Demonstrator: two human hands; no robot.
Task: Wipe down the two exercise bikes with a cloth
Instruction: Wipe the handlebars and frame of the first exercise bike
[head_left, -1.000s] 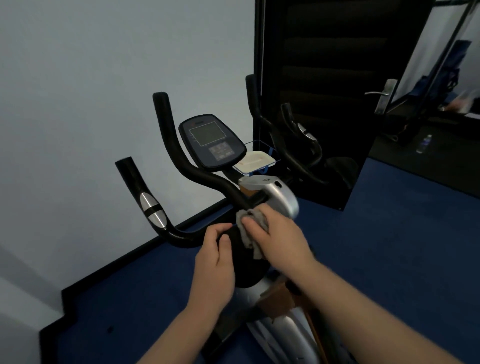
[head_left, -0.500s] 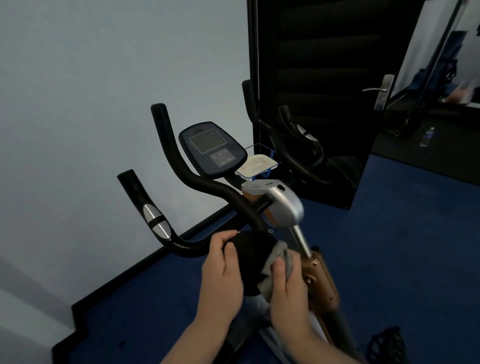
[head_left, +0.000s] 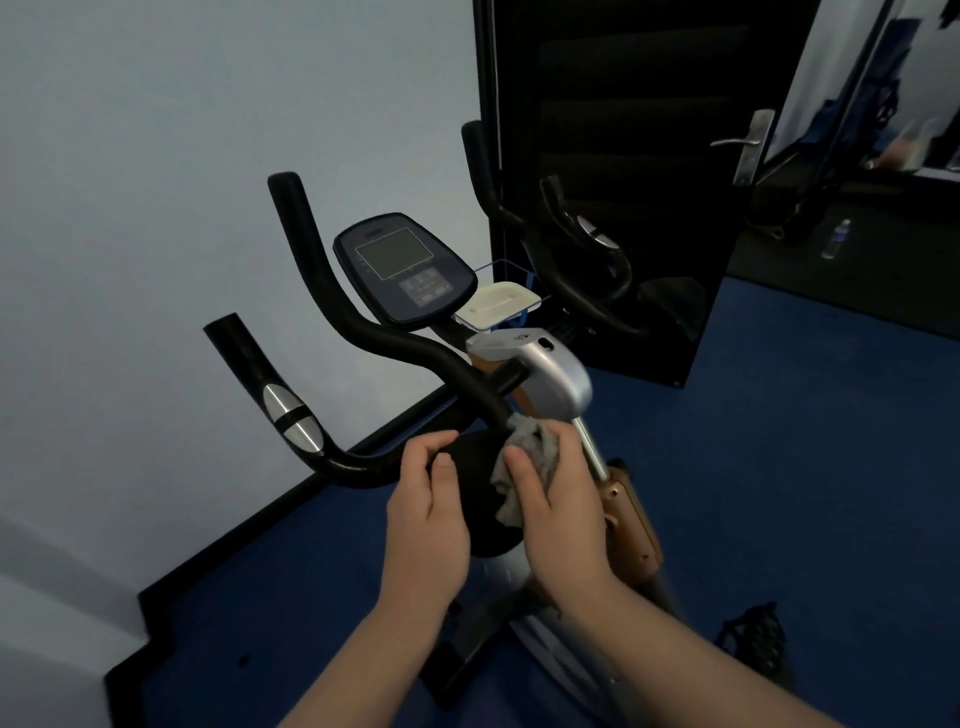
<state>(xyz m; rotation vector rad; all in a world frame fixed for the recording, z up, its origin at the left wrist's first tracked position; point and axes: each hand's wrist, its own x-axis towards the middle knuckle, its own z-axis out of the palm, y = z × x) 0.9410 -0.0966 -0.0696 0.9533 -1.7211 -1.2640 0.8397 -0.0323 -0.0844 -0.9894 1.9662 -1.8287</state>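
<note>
An exercise bike with black handlebars (head_left: 363, 332), a dark console (head_left: 405, 270) and a silver post cover (head_left: 550, 374) stands in front of me. My left hand (head_left: 426, 525) grips the left edge of its black seat (head_left: 475, 483). My right hand (head_left: 561, 514) holds a crumpled grey cloth (head_left: 530, 452) and presses it onto the seat's right front, close to the handlebar stem. A second bike's black handlebars (head_left: 571, 280) rise behind the first, against the dark door.
A pale wall runs along the left and blue carpet covers the floor. A black door (head_left: 623, 156) with a metal handle (head_left: 748, 145) stands behind. A white tray (head_left: 498, 304) sits behind the console. A black pedal (head_left: 753, 634) sticks out at lower right. A bottle (head_left: 835, 239) stands far right.
My right hand slid the cloth down the seat's right side, then back up toward the handlebar stem. My left hand kept its grip on the seat.
</note>
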